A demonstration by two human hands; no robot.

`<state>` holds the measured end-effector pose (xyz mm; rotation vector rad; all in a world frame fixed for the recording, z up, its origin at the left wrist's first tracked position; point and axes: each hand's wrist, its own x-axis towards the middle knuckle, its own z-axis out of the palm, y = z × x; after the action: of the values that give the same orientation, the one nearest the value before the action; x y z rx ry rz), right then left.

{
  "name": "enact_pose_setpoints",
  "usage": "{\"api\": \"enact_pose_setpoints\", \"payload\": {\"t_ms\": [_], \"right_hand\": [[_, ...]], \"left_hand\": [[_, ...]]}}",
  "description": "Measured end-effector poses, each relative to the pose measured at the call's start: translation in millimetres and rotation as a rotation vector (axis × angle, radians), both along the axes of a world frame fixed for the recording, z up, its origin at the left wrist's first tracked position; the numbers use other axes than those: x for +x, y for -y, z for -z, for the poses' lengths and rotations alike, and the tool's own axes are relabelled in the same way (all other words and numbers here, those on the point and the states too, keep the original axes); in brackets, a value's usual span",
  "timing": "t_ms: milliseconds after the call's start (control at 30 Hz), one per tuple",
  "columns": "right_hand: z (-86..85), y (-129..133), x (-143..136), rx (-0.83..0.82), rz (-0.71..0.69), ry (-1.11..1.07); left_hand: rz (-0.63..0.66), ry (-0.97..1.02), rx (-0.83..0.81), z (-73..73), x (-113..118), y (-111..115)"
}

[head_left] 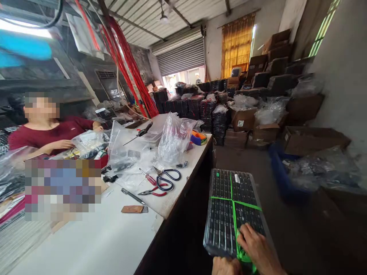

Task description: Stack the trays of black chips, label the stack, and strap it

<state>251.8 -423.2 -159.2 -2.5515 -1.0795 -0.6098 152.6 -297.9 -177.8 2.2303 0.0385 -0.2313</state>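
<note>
A stack of black trays under clear plastic stands beside the table, bound crosswise with bright green strap. My right hand is closed over the strap near the stack's front end, its fingers bent around the green band. At the bottom edge of the view, my left hand is also closed, beside the gathered green strap at the near corner. Its fingers are partly cut off by the frame, so what it grips is hidden.
The white table on the left bears scissors, red-handled pliers, a screwdriver and plastic bags. A person in a red top sits across it. Cartons and a blue bin stand right.
</note>
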Motion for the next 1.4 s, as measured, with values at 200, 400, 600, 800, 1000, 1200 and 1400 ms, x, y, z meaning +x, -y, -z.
{"api": "enact_pose_setpoints", "payload": {"t_ms": [200,400,600,800,1000,1200,1400], "right_hand": [[-19.9,-1,5,0.0,0.046,-0.41],[-105.5,-4,9,-0.066,-0.285,-0.597],[-171.8,-148,-10,-0.1,-0.413,-0.433],[-168.3,-278,7,-0.212,-0.26,-0.404],[-194.2,-293,23,-0.282,-0.284,-0.505],[-202.6,-146,26,-0.046,-0.292,-0.667],[-132.7,73,-78,0.588,-0.055,-1.195]], "left_hand": [[0.018,0.0,0.103,-10.0,-3,5],[0.03,0.094,-0.079,-22.4,-39,-13],[-0.009,0.113,-0.136,-31.4,-60,-21],[0.033,0.066,-0.099,-25.4,-77,-24],[0.079,-0.03,-0.076,-7.0,-79,-21],[0.09,-0.025,-0.166,12.3,-55,-13],[0.162,0.021,-0.256,29.5,-27,10]]}}
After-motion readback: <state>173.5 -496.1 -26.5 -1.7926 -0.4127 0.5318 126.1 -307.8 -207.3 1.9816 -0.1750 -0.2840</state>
